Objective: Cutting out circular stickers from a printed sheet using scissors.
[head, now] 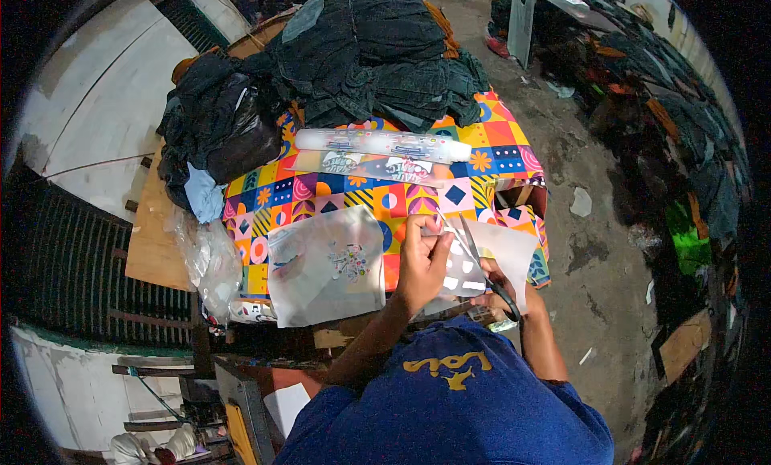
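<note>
My left hand [421, 257] pinches the edge of a translucent sheet [464, 266] that bears white printed shapes. In my right hand [497, 287] is a pair of scissors [474, 248] with black handles, its blades pointing away from me and slightly parted beside the sheet. My right fingers are partly hidden behind the sheet and handles. A second milky sheet [512, 242] lies behind and under the scissors. To the left of my left hand rests another milky sheet [313, 296] with a cluster of small coloured cut pieces or prints [349, 263] on it.
A patterned cloth [265, 197] covers the table. Across it lies a roll of printed clear film [379, 144]. Dark garments [373, 55] are heaped at the far side, a black plastic bag [247, 127] at left. Clear plastic [211, 260] hangs over the left edge.
</note>
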Tool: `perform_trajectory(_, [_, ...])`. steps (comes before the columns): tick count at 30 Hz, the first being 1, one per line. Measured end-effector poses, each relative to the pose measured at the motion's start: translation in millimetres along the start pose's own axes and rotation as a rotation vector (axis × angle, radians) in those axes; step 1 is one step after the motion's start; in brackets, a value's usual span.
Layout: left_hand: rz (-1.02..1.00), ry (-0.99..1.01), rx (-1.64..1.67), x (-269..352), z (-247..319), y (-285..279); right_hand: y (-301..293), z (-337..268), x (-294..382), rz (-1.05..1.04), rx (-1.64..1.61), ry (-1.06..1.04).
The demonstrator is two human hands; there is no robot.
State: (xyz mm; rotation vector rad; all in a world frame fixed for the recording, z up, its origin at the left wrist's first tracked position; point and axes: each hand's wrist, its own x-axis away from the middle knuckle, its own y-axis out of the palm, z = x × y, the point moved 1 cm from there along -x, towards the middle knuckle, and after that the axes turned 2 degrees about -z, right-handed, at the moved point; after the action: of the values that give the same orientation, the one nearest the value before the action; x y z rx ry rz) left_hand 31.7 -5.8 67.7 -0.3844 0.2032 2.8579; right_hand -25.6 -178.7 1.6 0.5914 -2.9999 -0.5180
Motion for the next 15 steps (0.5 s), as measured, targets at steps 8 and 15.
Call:
perform_trajectory(8, [0.074,-0.142,0.062,-2.1,-0.5,-2.2,-14.3,8.9,-3.5,-0.018,0.299,0.083])
perform_trajectory(15, [0.148,-0.109,0.058,7.0,-6.8,1.0,10.8,-14.2,-17.6,-0.094,0.23,-0.037])
